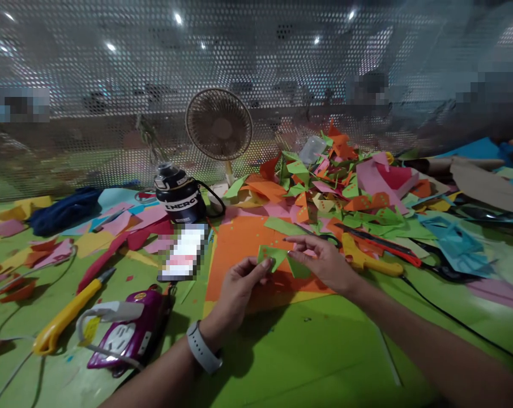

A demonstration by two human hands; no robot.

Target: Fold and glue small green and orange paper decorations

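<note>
In the head view my left hand point(242, 283) pinches a small folded green paper piece point(278, 258) between thumb and fingers. My right hand point(318, 258) is at the right side of that piece, its thumb and fingers closed together near the edge; whether they grip it is hard to make out. Both hands are above an orange sheet point(235, 243) that lies on the green table point(324, 351). Another green paper bit shows below my right fingers. A light watch band circles my left wrist.
A yellow glue gun point(367, 258) and a red-black cutter point(379, 243) are at the right. Paper scraps point(299, 170) pile up behind. A bottle point(180, 195), fan point(219, 124), phone point(183, 252), purple power strip point(129, 328) and second yellow tool point(69, 311) stand or lie leftward.
</note>
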